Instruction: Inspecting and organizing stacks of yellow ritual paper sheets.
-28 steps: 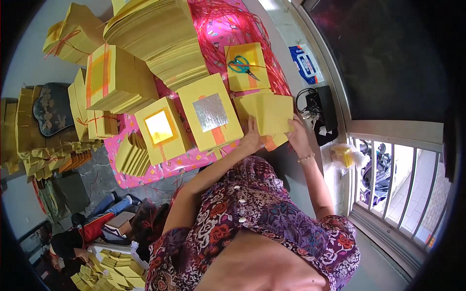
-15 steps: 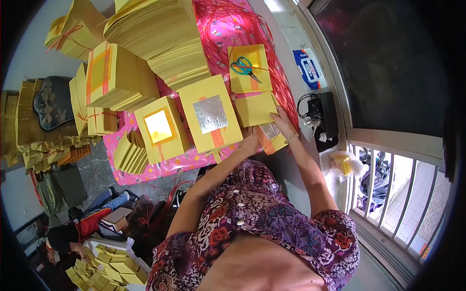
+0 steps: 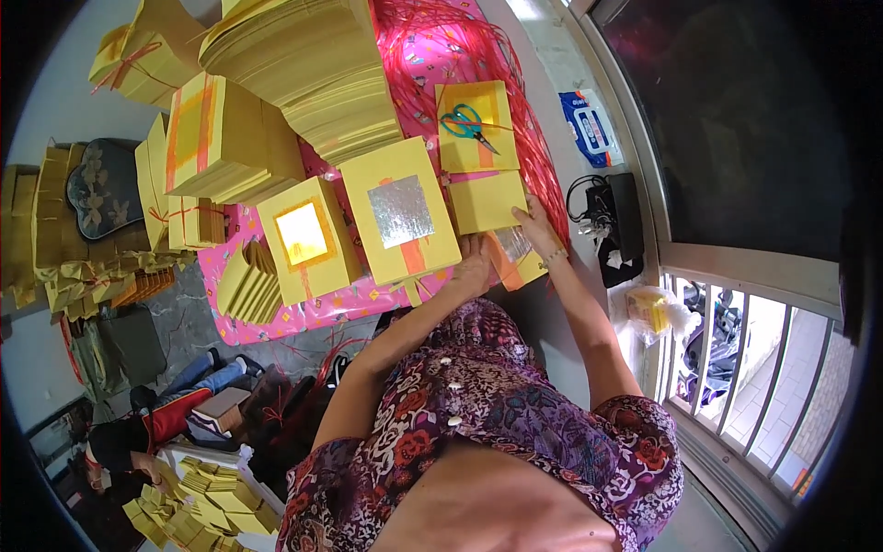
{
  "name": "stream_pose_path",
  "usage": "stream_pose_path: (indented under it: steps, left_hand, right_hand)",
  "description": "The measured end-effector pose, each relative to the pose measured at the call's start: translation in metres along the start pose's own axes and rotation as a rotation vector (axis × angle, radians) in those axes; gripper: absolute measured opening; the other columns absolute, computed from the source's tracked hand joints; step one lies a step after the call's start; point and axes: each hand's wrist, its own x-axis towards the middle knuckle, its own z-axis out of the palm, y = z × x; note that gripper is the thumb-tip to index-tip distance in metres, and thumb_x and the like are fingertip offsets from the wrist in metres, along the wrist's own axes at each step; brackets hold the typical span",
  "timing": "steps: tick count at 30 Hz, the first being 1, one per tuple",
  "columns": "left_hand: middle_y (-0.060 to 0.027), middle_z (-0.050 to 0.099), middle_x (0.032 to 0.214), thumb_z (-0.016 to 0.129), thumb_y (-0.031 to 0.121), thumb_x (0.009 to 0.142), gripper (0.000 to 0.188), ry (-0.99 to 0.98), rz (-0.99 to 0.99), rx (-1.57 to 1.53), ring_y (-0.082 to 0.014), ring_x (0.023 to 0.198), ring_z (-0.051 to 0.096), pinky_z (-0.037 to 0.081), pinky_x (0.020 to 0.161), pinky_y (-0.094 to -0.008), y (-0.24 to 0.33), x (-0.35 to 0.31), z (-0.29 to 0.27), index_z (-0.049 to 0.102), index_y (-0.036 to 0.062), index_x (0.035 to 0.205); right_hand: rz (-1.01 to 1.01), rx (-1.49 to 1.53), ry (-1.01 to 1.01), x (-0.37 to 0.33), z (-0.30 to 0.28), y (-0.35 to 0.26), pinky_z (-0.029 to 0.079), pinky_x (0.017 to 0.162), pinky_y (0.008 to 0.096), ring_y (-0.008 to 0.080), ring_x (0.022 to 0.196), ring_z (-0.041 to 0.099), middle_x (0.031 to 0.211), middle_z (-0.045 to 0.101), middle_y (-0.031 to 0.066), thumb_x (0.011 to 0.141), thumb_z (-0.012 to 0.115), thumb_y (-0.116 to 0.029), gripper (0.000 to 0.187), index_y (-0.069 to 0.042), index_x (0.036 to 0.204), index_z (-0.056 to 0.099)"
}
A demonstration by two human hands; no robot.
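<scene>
A partly folded yellow paper sheet point(image 3: 486, 204) lies in front of me at the table's front right. Its lower part shows a foil patch and an orange band. My right hand point(image 3: 541, 232) pinches the sheet's right edge, thumb toward the left. At the lower left edge, my left hand point(image 3: 473, 270) grips it with bent fingers, partly hidden. Just left of that hand stands a stack of yellow paper with a silver foil square point(image 3: 400, 213) on top. Beyond the sheet, teal-handled scissors point(image 3: 466, 123) rest on a yellow sheet with a gold patch point(image 3: 478, 161).
A gold-patched stack point(image 3: 317, 271), a fanned bundle point(image 3: 246, 290) and tall paper piles point(image 3: 336, 87) crowd the pink tablecloth point(image 3: 336, 311). Red strings point(image 3: 529, 120) trail along its right edge. A black bag point(image 3: 618, 221) sits by the window. At lower left, another person's hand point(image 3: 147, 467) is near a paper-filled box.
The view has shifted slightly. Both hands remain at the yellow paper sheet, with my left fingers a little higher along its edge.
</scene>
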Motion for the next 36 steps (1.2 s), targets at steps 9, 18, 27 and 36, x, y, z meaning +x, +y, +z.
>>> stream_pose_path:
  steps: [9, 18, 27, 36]
  left_hand:
    - [-0.0314, 0.032, 0.147, 0.076, 0.016, 0.069, 0.092, 0.139, 0.08, -0.02, -0.0484, 0.139, 0.03, 0.025, 0.119, -0.053, 0.008, -0.011, -0.006, 0.031, -0.0136, 0.144]
    - [-0.0298, 0.025, 0.156, 0.066, 0.014, 0.076, 0.088, -0.005, 0.059, 0.14, -0.0465, 0.139, 0.031, 0.024, 0.12, -0.0512, 0.012, 0.008, -0.008, 0.026, -0.0151, 0.149]
    - [-0.0312, 0.022, 0.156, 0.066, 0.015, 0.079, 0.087, -0.045, 0.054, -0.009, -0.0478, 0.143, 0.024, 0.022, 0.121, -0.0504, 0.015, 0.002, -0.019, 0.024, -0.015, 0.149]
    - [-0.019, 0.064, 0.106, 0.07, 0.019, 0.083, 0.037, 0.037, 0.302, -0.324, -0.0396, 0.101, 0.062, 0.054, 0.087, -0.0468, 0.012, -0.059, -0.12, 0.065, 0.0036, 0.117]
  right_hand:
    - [-0.296, -0.478, 0.191, 0.021, 0.006, 0.021, 0.05, 0.092, 0.0366, 0.0244, 0.106, 0.063, 0.112, 0.066, 0.0142, 0.089, 0.066, -0.004, 0.039, 0.002, 0.124, 0.052]
    - [-0.35, -0.607, 0.297, 0.001, 0.015, 0.001, 0.05, 0.091, 0.0479, 0.0413, 0.106, 0.063, 0.111, 0.064, 0.0248, 0.085, 0.069, -0.013, 0.047, 0.0, 0.126, 0.05]
    - [-0.463, -1.071, 0.312, -0.024, 0.027, -0.023, 0.043, 0.094, 0.0481, 0.036, 0.111, 0.054, 0.109, 0.062, 0.0143, 0.08, 0.072, -0.015, 0.03, -0.007, 0.107, 0.061]
    - [-0.623, -0.808, 0.169, -0.046, 0.038, -0.094, 0.049, 0.085, 0.0427, 0.0314, 0.101, 0.061, 0.103, 0.065, 0.0114, 0.087, 0.07, -0.016, 0.017, -0.008, 0.102, 0.066]
